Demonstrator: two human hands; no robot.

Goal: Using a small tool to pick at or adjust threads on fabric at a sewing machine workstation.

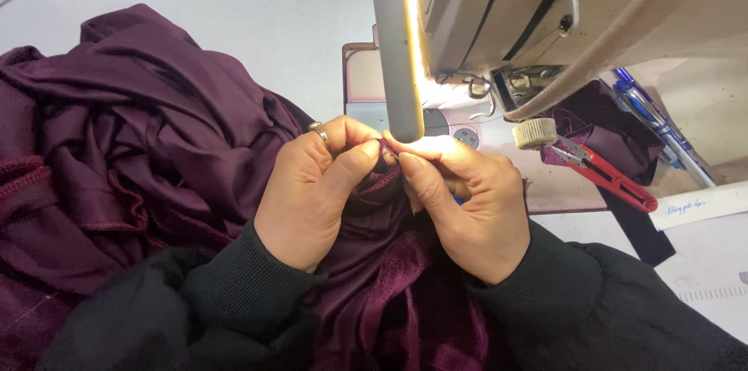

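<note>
I watched both hands meet just near of the sewing machine point(545, 5). The left hand point(312, 192) had its fingers point(354, 164) closed tight, pinching the maroon fabric point(140, 145) at its stitched edge. The right hand point(467, 199) pinched the same edge, fingers shut. The fabric lay heaped left on the bench point(257, 12); red snips point(608, 172) rested to the right.

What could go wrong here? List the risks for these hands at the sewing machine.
1. Both the left hand and the right hand pinch the maroon fabric close under the sewing machine; fingers might stray toward the needle area.
2. The lit lamp bar hangs just above the fingertips and may be hot.
3. The red thread snips lie loose beside the right hand and could be knocked.
</note>
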